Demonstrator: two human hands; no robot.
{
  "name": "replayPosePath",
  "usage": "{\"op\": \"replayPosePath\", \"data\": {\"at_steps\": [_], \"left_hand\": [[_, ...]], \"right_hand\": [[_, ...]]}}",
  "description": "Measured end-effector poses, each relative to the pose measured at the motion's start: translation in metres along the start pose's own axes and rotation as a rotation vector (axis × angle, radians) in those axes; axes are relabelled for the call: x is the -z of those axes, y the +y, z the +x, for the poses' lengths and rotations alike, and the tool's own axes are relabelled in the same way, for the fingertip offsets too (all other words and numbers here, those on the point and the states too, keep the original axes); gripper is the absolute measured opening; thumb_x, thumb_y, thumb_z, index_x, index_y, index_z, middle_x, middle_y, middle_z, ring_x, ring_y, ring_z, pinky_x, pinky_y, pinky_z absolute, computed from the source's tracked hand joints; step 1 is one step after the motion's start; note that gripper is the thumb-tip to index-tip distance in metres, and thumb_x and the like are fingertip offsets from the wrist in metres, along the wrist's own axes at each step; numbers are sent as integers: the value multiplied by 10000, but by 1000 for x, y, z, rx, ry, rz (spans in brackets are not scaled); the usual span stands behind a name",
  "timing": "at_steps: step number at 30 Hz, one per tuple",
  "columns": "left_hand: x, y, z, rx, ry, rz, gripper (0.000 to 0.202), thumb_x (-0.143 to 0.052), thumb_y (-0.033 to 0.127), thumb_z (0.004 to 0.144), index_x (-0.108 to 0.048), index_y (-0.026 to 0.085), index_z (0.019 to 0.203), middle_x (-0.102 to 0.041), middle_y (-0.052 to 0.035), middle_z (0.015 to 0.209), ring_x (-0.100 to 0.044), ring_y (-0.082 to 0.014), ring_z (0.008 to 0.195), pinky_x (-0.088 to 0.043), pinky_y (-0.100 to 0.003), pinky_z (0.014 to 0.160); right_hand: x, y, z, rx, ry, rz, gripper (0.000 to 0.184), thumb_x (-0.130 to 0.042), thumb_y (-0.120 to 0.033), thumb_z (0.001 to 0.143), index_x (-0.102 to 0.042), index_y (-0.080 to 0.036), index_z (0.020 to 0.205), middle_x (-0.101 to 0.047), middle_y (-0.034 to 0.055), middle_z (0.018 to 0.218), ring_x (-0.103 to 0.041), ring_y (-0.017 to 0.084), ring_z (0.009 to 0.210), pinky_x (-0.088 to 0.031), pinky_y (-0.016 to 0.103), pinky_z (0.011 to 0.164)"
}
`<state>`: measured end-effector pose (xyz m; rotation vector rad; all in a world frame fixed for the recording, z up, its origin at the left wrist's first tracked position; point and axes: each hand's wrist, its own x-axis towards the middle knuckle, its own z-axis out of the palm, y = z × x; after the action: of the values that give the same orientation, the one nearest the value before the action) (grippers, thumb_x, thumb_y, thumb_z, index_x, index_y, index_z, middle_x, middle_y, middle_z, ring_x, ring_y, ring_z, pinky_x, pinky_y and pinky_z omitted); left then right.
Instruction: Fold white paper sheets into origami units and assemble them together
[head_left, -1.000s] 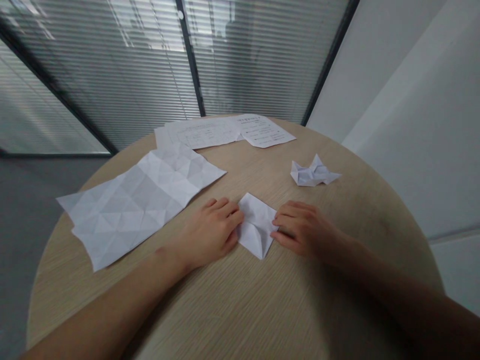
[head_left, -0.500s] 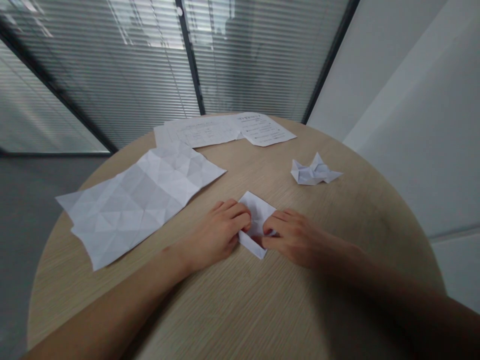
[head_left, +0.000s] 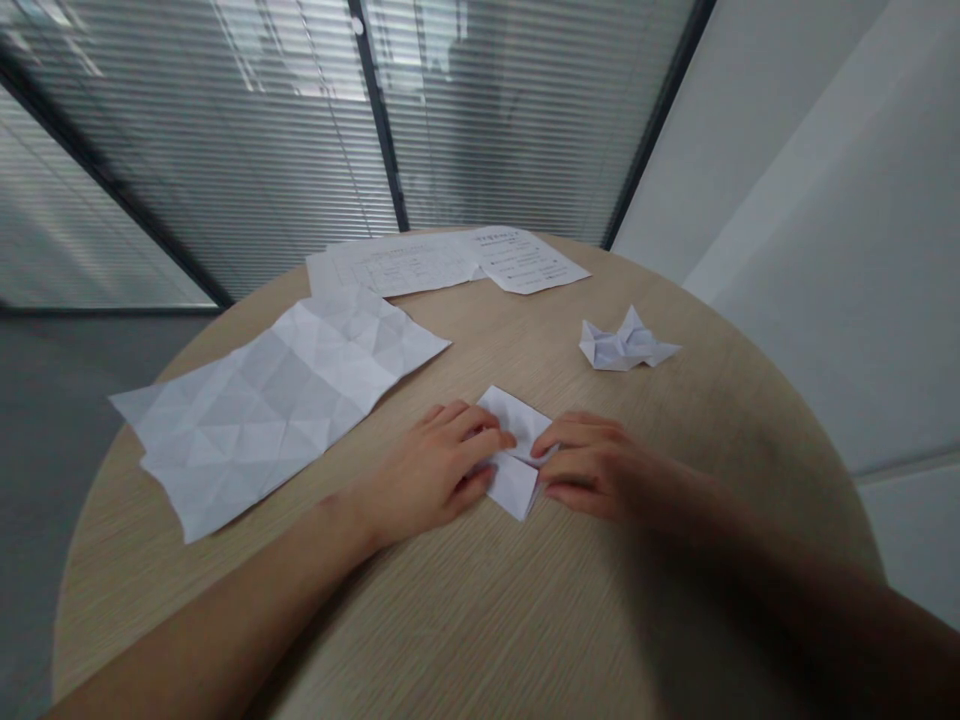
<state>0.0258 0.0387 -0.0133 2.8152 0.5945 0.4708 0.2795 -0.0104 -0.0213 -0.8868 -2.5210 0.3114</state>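
Left hand: the left hand (head_left: 431, 475) lies low on the bench, fingers half curled and reaching over the left side of the folded white paper (head_left: 514, 486), the fingertips on its upper face. It has hold of the paper from that side; the thumb is hidden.

Right hand: the right hand (head_left: 592, 468) comes in from the other side, half curled and slightly blurred. Its fingertips meet the paper's right edge, and they lie just beside the left hand's fingertips.

Folded paper: it sits flat on the bench between both hands, a small angular packet with a pointed near end and visible flaps, partly covered by the fingers.

Bench: a round, pale wood-grain top (head_left: 480, 610) carries everything here.

Creased sheet: a large opened sheet of white paper (head_left: 270, 400), marked with a grid of diagonal folds, lies flat to the left, near the left hand but not touching it.

Paper model: a small folded white paper shape (head_left: 626, 345) stands to the right, well apart from both hands.

Printed sheets: overlapping papers with text and tables (head_left: 450, 262) lie at the far edge of the bench.

Behind: a glass partition with slatted blinds (head_left: 225, 150) runs beyond the bench, and a white wall (head_left: 795, 220) stands at right.
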Motion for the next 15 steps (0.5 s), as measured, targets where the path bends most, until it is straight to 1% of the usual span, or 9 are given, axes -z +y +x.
{"op": "replayPosePath", "data": {"at_steps": [2, 3, 5, 7, 9, 10, 12, 15], "left_hand": [[0, -1, -1, -48, -5, 21, 274, -504, 162, 941, -663, 242, 1150, -623, -80, 1157, -567, -251, 1059, -454, -427, 938], [1, -1, -1, -61, -18, 28, 279, -490, 161, 955, -678, 259, 1137, -631, -70, 1141, -575, -243, 1037, -456, -417, 923], [3, 1, -1, -65, -54, 32, 269, -494, 187, 966, -688, 267, 1134, -644, -60, 1113, -587, -236, 1001, -460, -411, 902], [5, 3, -1, -51, -88, 30, 237, -543, 280, 963, -680, 255, 1155, -645, -69, 1116, -592, -252, 1004, -462, -432, 904], [6, 6, -1, -39, -108, 39, 310, -607, 411, 933, -661, 242, 1187, -636, -87, 1145, -586, -288, 1037, -463, -474, 914], [6, 7, -1, -35, -116, 48, 364, -630, 457, 913, -651, 237, 1202, -632, -96, 1161, -582, -304, 1051, -464, -493, 916], [7, 7, -1, -30, -125, 61, 416, -653, 487, 891, -636, 227, 1216, -627, -106, 1186, -576, -323, 1071, -466, -517, 921], [7, 7, -1, -33, -125, 58, 476, -678, 526, 861, -624, 205, 1208, -631, -113, 1190, -580, -329, 1068, -474, -524, 928]], "right_hand": [[-1, 4, -1, -81, 57, -51, 86, -663, -154, 835, -717, -188, 893, -691, 109, 1099, -636, 240, 1024, -508, 409, 923], [-2, 6, -2, -129, 71, -57, 133, -668, -141, 813, -711, -182, 933, -669, 129, 1152, -624, 258, 1075, -503, 431, 949], [-2, 6, -2, -213, 82, -15, 305, -652, -83, 755, -687, -180, 1041, -614, 149, 1259, -594, 273, 1173, -485, 451, 1005], [-2, 4, -1, -273, 84, 49, 472, -581, -1, 690, -661, -197, 1112, -567, 140, 1334, -573, 256, 1237, -467, 442, 1048], [-2, 2, -1, -313, 87, 80, 589, -487, 65, 628, -659, -213, 1118, -541, 123, 1378, -545, 235, 1293, -442, 434, 1083], [-2, 2, -1, -329, 92, 78, 617, -455, 82, 610, -665, -216, 1108, -535, 120, 1392, -532, 232, 1314, -431, 438, 1093], [-3, 2, 0, -349, 113, 61, 601, -437, 91, 621, -683, -211, 1079, -542, 125, 1396, -531, 238, 1321, -435, 448, 1086], [-3, 6, -1, -328, 142, 48, 415, -499, 26, 761, -703, -208, 1036, -616, 124, 1319, -602, 236, 1230, -477, 441, 1031]]}}
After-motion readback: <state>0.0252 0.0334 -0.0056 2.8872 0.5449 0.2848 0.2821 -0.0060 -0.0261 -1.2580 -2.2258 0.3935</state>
